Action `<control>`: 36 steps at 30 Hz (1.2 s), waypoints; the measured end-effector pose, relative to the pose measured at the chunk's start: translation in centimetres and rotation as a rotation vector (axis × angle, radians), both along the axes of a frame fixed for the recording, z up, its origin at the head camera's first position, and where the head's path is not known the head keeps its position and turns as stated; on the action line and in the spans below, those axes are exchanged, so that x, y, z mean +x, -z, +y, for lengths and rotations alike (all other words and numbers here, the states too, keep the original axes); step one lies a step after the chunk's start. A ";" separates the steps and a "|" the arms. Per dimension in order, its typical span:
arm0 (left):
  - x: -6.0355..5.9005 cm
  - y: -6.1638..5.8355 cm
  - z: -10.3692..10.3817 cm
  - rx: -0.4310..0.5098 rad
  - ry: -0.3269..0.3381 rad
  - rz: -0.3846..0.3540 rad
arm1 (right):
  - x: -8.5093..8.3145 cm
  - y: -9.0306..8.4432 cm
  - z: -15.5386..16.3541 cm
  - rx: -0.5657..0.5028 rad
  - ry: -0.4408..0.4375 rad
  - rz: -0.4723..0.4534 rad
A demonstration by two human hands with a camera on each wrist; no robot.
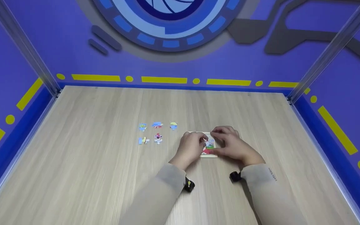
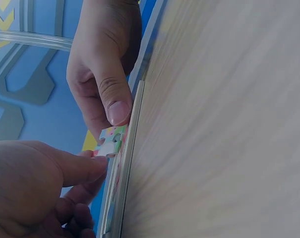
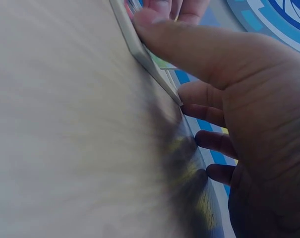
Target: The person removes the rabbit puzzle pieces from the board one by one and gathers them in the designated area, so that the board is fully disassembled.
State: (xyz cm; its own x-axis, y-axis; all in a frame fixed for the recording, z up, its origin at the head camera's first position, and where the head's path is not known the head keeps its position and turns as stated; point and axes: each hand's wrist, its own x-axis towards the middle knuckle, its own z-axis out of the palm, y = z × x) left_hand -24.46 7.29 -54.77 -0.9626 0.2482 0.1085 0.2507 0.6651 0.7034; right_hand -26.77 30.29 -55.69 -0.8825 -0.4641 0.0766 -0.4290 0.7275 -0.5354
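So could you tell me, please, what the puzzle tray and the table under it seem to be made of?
The puzzle tray looks like thin pale wood or pressed board with a matt finish: its edge shows light and flat. The table looks like wood-grain laminate, pale with long streaks and little shine; real wood cannot be ruled out.

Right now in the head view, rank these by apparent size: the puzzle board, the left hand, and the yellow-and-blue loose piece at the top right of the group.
1. Puzzle board and left hand: unsure, hands cover most of the board.
2. Yellow-and-blue loose piece: clearly smallest.
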 end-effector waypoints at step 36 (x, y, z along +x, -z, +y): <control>0.1 -1.6 -8.3 0.329 -0.099 -0.131 | 0.1 0.0 0.0 0.020 0.032 -0.024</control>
State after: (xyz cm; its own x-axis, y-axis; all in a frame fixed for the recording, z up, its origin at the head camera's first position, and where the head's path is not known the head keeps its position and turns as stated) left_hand -24.37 -1.05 -53.14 -0.9912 0.1259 0.0409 0.0900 0.4145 0.9056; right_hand -26.70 30.25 -55.72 -0.8986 -0.4364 0.0463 -0.3923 0.7515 -0.5304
